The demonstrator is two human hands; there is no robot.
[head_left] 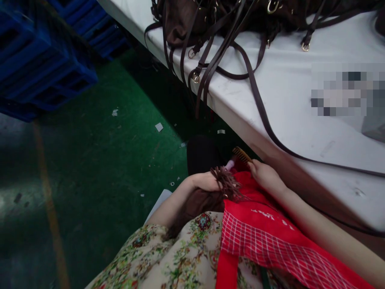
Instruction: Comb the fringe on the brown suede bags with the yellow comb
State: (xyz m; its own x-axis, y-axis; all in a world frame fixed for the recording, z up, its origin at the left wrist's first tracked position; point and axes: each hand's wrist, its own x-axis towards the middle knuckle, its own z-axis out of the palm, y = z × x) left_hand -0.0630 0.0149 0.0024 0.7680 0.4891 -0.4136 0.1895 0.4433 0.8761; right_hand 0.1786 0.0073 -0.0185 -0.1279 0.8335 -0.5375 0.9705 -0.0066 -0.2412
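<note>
My right hand [261, 171] is closed on the end of a yellow-brown comb [242, 155], whose teeth show just beyond the fingers. To its left, my left hand [212, 180] is beside a brown fringed tassel [227, 184], which covers most of its fingers. One fingertip shows past the fringe; the grip itself is hidden. Dark brown material [200, 206] lies on my lap under the left hand. A red apron [255, 200] with a checked part spreads beneath both hands.
A white-covered table [288, 88] runs along the right, bearing dark brown bags [177, 20] with buckled straps that hang over its edge. One long strap [264, 116] crosses the table. Blue pallets [45, 60] stand at the upper left on a green floor [105, 160] with paper scraps.
</note>
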